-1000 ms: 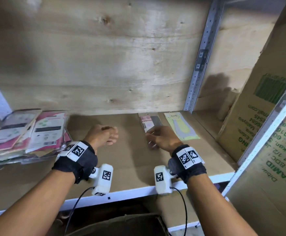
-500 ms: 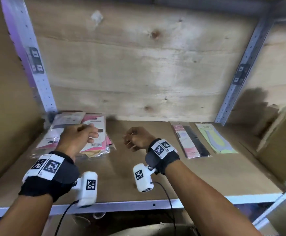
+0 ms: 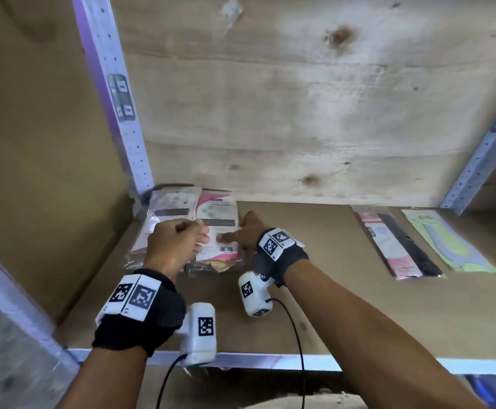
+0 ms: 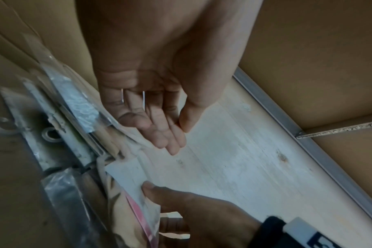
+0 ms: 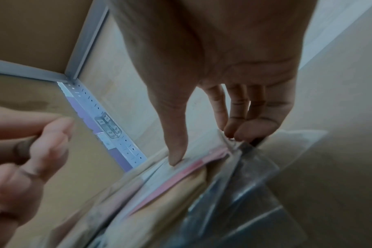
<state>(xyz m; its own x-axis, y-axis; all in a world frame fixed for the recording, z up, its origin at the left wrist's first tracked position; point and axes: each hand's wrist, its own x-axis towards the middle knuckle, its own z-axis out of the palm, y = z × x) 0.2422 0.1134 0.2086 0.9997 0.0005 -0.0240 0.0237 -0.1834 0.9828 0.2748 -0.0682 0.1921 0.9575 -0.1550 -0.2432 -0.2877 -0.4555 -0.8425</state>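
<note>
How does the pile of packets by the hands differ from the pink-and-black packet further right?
The pile of packets is several stacked and overlapping; the pink-and-black packet lies single. The right hand pinches the pile's edge and the left hand hovers over it; nothing touches the pink-and-black packet. The pile sits in the back left corner; the pink-and-black packet lies beside a yellow-green packet. Both are clear-wrapped and flat on the same shelf.
</note>
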